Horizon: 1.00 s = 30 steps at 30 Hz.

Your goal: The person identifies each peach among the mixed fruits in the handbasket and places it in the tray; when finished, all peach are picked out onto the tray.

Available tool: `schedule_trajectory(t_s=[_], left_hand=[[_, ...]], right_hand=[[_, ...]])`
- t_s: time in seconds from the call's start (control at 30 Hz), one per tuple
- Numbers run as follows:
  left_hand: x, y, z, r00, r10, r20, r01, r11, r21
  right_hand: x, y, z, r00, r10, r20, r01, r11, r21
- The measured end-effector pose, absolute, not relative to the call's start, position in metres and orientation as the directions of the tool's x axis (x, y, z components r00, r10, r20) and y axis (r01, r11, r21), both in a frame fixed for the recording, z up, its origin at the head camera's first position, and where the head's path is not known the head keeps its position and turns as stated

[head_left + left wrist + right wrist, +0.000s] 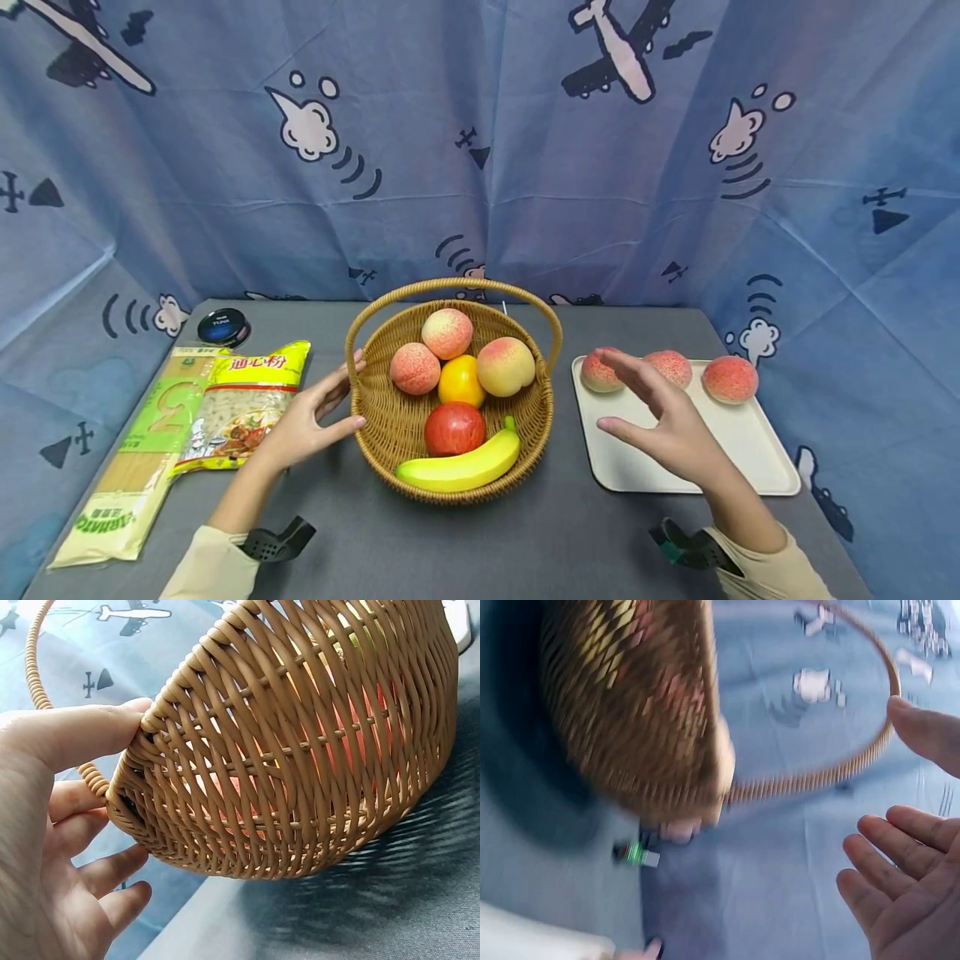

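A round wicker basket (405, 421) with an arched handle (453, 286) stands mid-table. Inside lie a banana (461, 471), a red apple (454, 429), an orange (461, 382), a yellow-pink peach (506, 367) and two redder peaches (416, 368). My left hand (306, 423) is at the basket's left side; in the left wrist view its thumb touches the rim, with relaxed fingers by the handle's foot. To the right of the basket, my right hand (663, 421) hovers over a white tray's left part, thumb and fingers spread and holding nothing.
Three peaches (730, 380) lie along the back of the white tray (626, 454). At the left are a bag of pasta (243, 408), a long pack of noodles (138, 458) and a tuna can (223, 327). A patterned blue curtain (420, 167) hangs behind the grey table (450, 550).
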<state>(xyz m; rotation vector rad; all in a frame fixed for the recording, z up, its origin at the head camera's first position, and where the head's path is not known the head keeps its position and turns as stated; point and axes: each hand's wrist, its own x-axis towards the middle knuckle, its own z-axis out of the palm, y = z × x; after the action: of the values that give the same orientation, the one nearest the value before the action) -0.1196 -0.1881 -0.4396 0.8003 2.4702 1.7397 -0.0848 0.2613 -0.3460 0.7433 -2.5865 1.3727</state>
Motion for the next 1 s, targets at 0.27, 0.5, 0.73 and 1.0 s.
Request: schedule_trajectory(t_s=[0.27, 0.5, 0.73, 1.0], left_hand=[[-0.119, -0.188, -0.439, -0.870, 0.414, 0.267, 0.392, 0.256, 0.884], [-0.118, -0.187, -0.437, -0.873, 0.415, 0.256, 0.384, 0.261, 0.886], [-0.119, -0.188, -0.437, -0.877, 0.416, 0.242, 0.372, 0.268, 0.889], [-0.120, -0.187, -0.438, -0.871, 0.420, 0.256, 0.389, 0.268, 0.882]], right_hand=[[-0.098, 0.208, -0.327, -0.809, -0.516, 0.281, -0.518, 0.401, -0.755], [-0.129, 0.169, -0.320, -0.765, -0.582, 0.275, -0.521, 0.308, -0.796], [-0.172, 0.136, -0.326, -0.770, -0.607, 0.196, -0.449, 0.298, -0.842], [-0.210, 0.112, -0.341, -0.821, -0.560, 0.112, -0.352, 0.340, -0.872]])
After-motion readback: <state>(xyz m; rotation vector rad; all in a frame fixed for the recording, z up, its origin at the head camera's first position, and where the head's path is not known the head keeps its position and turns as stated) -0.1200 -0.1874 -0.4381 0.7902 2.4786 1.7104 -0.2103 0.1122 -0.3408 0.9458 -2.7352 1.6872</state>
